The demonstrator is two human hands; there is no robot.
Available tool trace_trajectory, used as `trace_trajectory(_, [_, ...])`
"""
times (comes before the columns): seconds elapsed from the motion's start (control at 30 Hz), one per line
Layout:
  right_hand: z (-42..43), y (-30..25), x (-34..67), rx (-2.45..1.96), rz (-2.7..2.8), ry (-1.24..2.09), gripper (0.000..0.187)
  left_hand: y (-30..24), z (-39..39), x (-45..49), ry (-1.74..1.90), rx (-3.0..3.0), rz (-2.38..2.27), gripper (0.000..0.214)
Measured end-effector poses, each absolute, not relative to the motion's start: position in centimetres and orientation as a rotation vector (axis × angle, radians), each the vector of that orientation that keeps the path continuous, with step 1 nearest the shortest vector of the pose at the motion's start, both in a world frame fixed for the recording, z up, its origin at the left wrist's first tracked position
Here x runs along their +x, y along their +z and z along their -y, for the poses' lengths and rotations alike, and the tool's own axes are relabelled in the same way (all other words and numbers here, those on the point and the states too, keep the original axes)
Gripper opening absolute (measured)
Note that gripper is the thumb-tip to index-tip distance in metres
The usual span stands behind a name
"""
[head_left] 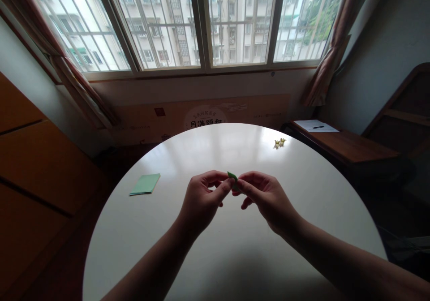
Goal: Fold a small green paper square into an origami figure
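Observation:
Above the middle of the white round table (215, 247), a small folded piece of green paper (231, 175) is pinched between both hands. My left hand (208, 193) grips its left side between thumb and index finger. From the other side, my right hand (262, 191) holds it with thumb and forefinger, the remaining fingers curled loosely below. Much of the paper is hidden behind the fingertips. To the left lies a stack of light green square paper sheets (145, 184). Two small yellowish folded pieces (279, 143) sit near the table's far right edge.
A brown wooden side table (359, 146) at the right carries a white sheet (314, 126) with a dark pen (319, 127). Beyond the table are a printed banner (141, 117) and a barred window. An orange-brown cabinet (30, 157) stands at the left.

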State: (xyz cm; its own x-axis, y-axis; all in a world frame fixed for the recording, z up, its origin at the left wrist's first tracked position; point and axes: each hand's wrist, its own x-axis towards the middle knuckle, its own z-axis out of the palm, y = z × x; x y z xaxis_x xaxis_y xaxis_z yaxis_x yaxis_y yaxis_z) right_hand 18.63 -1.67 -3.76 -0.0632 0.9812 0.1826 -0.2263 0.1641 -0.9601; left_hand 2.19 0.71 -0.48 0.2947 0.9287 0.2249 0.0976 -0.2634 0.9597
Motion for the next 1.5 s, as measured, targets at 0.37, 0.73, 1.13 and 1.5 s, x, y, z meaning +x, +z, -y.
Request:
trace_trajectory(0.37, [1.92, -3.72, 18.56, -0.893, 1.266, 1.18, 0.024, -0.8, -0.9, 2.21, 1.06, 1.605, -0.938, 0.019])
trace_trajectory(0.73, [1.83, -3.82, 18.58, -0.905, 1.236, 1.32, 0.026, -0.71, -0.99, 2.49, 1.111, 1.408, -0.914, 0.018])
trace_trajectory(1.13, [1.73, -3.87, 18.63, -0.935, 1.316, 1.261, 0.029, -0.61, -0.97, 2.34, 1.044, 1.424, -0.974, 0.02])
trace_trajectory(1.5, [1.71, -4.04, 18.61, -0.953, 1.285, 1.272, 0.02, -0.81, -1.22, 2.26, 1.009, 1.411, -0.94, 0.017])
